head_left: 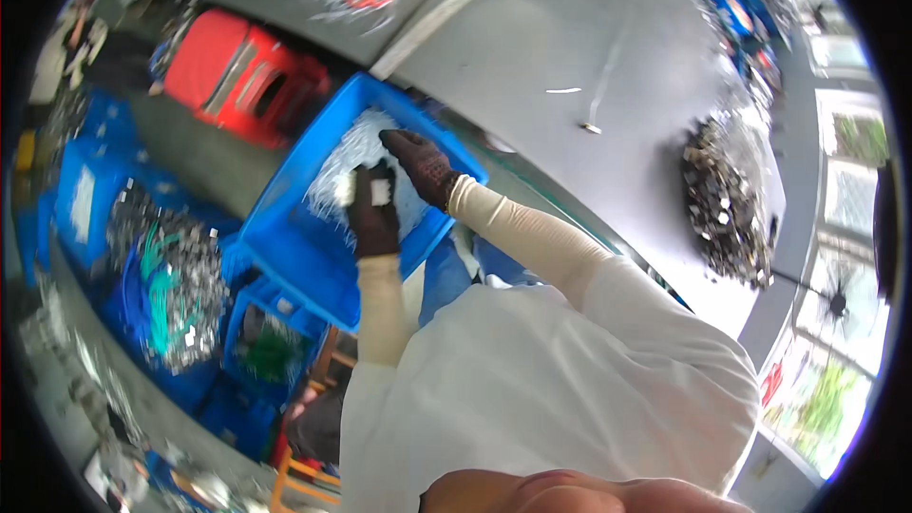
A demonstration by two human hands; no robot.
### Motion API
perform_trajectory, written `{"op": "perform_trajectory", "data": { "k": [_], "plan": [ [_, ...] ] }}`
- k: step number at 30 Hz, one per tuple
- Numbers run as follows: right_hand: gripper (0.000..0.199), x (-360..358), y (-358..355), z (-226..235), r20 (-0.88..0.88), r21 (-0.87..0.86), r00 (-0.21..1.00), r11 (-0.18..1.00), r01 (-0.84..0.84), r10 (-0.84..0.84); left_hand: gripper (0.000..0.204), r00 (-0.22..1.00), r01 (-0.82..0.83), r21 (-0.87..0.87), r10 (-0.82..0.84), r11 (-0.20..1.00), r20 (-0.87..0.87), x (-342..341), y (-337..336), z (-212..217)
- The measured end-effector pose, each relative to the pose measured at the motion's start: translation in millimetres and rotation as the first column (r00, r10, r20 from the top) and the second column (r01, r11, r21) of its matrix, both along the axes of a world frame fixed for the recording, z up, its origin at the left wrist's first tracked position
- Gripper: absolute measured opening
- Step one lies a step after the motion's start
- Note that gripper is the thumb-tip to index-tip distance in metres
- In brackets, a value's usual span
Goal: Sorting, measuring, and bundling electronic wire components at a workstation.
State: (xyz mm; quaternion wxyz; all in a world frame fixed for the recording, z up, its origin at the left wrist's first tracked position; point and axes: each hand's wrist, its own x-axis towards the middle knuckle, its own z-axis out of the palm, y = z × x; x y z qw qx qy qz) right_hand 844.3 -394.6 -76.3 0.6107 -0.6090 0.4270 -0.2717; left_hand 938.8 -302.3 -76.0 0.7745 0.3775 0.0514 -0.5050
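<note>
Beside a grey counter (570, 28), over a blue plastic crate (304, 228): gloved left hand (372, 214) clenched on white tags (380, 192); right hand (418, 160) fingers' state unclear among pale bagged parts (356, 157).

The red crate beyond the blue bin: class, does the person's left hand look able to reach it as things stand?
Probably not without leaning. The left hand is in the blue bin, and the red crate lies past the bin's far wall.

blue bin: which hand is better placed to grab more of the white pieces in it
Probably the right hand: it lies directly on the pile of white pieces in the blue bin and looks empty. The left hand already holds a small white piece nearer the bin's front edge.
</note>
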Motion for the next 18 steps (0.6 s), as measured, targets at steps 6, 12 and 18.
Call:
{"op": "perform_trajectory", "data": {
  "k": [6, 12, 18],
  "plan": [
    [0.027, -200.3, -129.2, -9.4, -0.525, -0.776, 0.664, 0.620, -0.117, -0.533, 0.013, 0.957, 0.180, -0.033, -0.183, 0.983, -0.224, 32.3, 17.0, -2.6],
    [0.020, -268.3, -154.8, -1.3, -0.864, -0.503, 0.240, 0.779, -0.374, -0.442, 0.013, 0.907, 0.384, 0.079, -0.360, 0.920, -0.216, -13.2, -13.1, -2.6],
    [0.005, -257.3, -154.4, -30.4, -0.642, -0.745, 0.523, 0.618, -0.252, -0.561, 0.020, 0.784, 0.612, 0.078, -0.590, 0.787, -0.192, -59.7, -56.2, -3.0]
  ]
}}
